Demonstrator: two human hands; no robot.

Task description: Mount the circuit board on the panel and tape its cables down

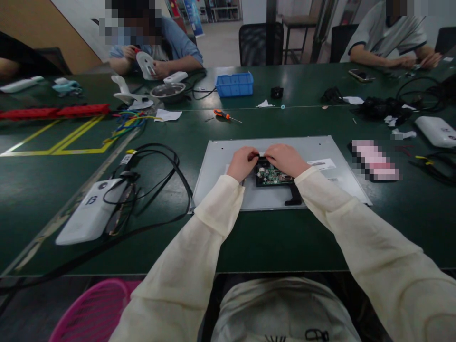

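A green circuit board [272, 176] sits in a black plastic housing [272, 184] on a flat grey metal panel [215, 173]. From the housing's lower right, a black arm-like part [294, 194] sticks out towards me. My left hand [242, 162] is closed at the housing's far left edge, thumb and fingers pinching its dark rim. Beside it, my right hand [287, 159] is also closed, with bent fingers on the far edge and covering part of the board. The fingertips nearly meet, and what lies beneath them is partly hidden.
An orange-handled screwdriver [222, 114] lies beyond the panel. On the left is a white power bank [90, 209] with black cables; a pink phone [375, 160] is at right. Farther back stand a blue basket [234, 85] and a metal bowl [168, 92]. Two people sit opposite.
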